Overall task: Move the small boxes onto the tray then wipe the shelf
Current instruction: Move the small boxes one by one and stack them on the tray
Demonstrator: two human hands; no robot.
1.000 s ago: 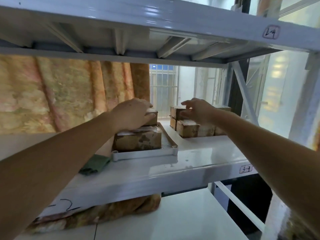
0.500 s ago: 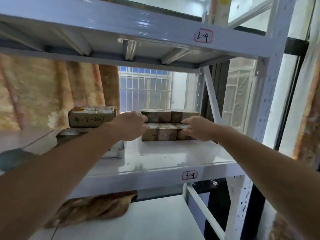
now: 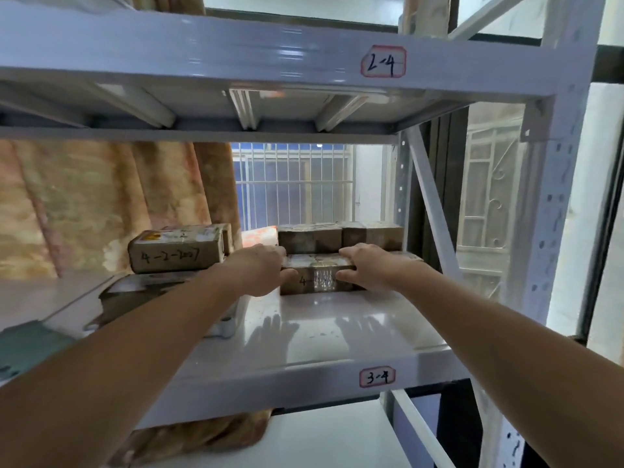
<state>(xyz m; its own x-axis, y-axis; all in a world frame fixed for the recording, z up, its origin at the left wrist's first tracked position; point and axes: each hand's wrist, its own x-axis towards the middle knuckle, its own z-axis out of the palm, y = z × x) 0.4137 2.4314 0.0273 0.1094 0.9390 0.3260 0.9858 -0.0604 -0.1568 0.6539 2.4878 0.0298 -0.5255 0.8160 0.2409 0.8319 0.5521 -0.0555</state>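
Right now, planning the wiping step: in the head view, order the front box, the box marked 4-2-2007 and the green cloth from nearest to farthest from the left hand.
1. Front box: touching the left hand.
2. Marked box: stacked at left.
3. Green cloth: shelf's far-left edge.

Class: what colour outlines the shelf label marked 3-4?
Red, around the white label with dark handwriting; clearest in the head view.

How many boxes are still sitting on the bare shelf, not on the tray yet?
3 visible: the front box gripped between the left hand and right hand, and two back boxes side by side behind it. More may be hidden behind the hands.
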